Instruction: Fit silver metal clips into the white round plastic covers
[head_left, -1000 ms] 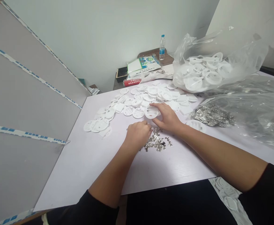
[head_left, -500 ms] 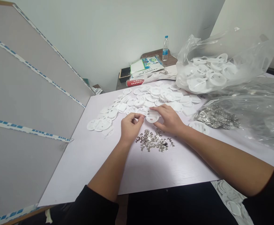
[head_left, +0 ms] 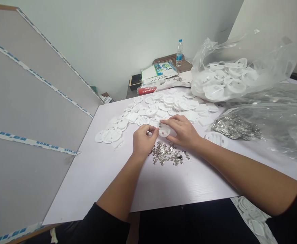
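Note:
My right hand [head_left: 182, 131] grips a round white plastic disc [head_left: 164, 130] between thumb and fingers, just above the table. At the disc's left edge, my left hand [head_left: 144, 137] is closed in a pinch, its fingertips touching or nearly touching the disc. Something small and dark shows between those fingers, too small to name. Right below both hands lies a loose pile of small silvery metal clips [head_left: 166, 154]. Behind them spreads a heap of white plastic discs [head_left: 168, 101].
A clear bag of white discs [head_left: 221, 81] stands at the back right, with a clear bag of metal pieces [head_left: 237, 127] in front. A water bottle [head_left: 179, 54] and a red tube [head_left: 147, 90] are at the back. A grey partition [head_left: 36, 112] borders the left.
The disc has come slightly nearer to me and tilted in my right hand. My left hand has shifted slightly right and stays at its edge.

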